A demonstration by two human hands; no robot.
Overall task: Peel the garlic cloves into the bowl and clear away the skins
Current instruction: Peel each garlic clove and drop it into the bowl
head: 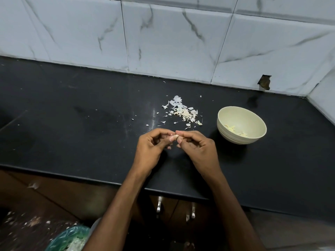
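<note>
Over the counter [72, 115], both hands [154, 144] [195, 147] pinch one garlic clove [176, 136].

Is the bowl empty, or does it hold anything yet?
Not empty. The bowl stands upright, with a few pale peeled cloves lying at its bottom.

Wide open dark countertop [72, 109] to the left, nothing but a few stray flakes on it; plenty of room for a hand to sweep there; straight ahead sits the pile of skins [183, 111], scattered loosely, lying between the hands and the tiled wall [163, 38]; that wall closes off the far side and wraps round at the right corner; the bowl [242, 124] stands to the right, just beside the pile, apart from it, with a bare strip of counter in front of it; bare counter also runs behind the bowl to the wall.
</note>
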